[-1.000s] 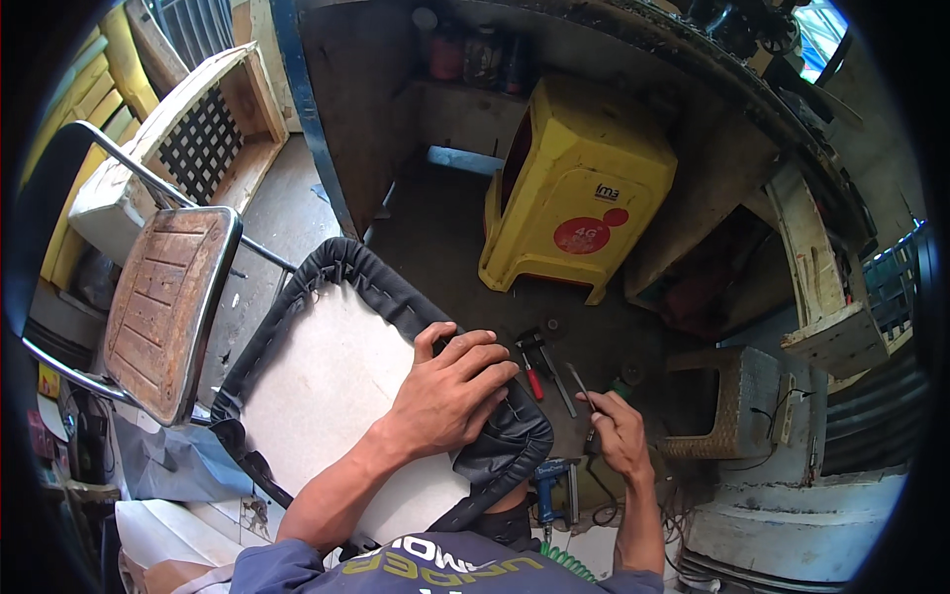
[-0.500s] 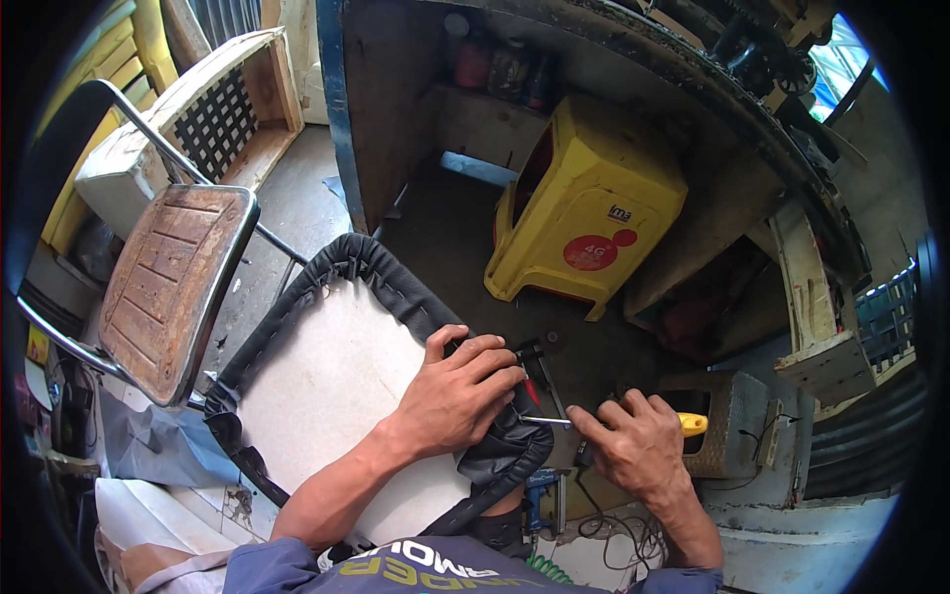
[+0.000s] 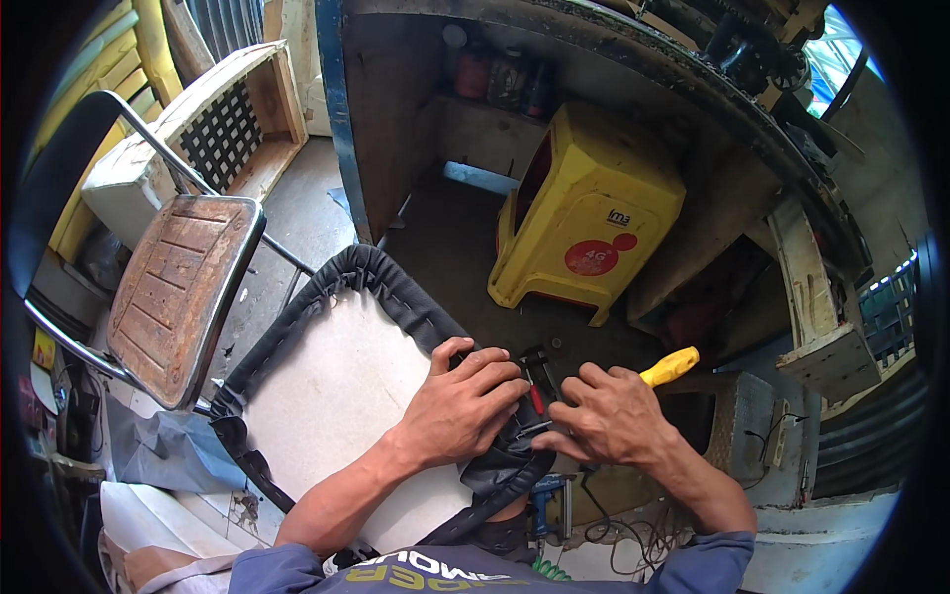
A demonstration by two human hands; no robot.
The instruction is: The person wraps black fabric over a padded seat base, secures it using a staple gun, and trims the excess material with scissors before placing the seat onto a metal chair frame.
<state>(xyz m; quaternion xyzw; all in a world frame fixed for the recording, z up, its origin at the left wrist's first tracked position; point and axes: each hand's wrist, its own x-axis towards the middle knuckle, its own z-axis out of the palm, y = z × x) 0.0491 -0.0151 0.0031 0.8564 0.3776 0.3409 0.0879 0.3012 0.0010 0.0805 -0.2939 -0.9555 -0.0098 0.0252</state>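
A seat pad with a pale board underside (image 3: 332,386) lies tilted across my lap, its black cover (image 3: 421,302) folded over the edges in gathers. My left hand (image 3: 460,401) grips the cover and edge near the right corner, fingers curled over the side. Beside it, my right hand (image 3: 616,416) is closed around a screwdriver (image 3: 671,366) with a yellow handle. The handle sticks out past the knuckles, and the metal shaft points toward the pad's right corner. Whether the tip touches the cover is hard to make out.
A yellow plastic stool (image 3: 594,208) stands beneath the workbench ahead. At left are a metal-framed chair (image 3: 183,297) and a wooden frame with black webbing (image 3: 223,129). A red-handled tool (image 3: 535,398) lies beyond my hands; a blue staple gun (image 3: 544,500) and dark cables sit near my lap.
My right hand has moved left, closer to the pad's corner and my left hand. The screwdriver's handle has swung up and away from me. My left hand keeps its grip.
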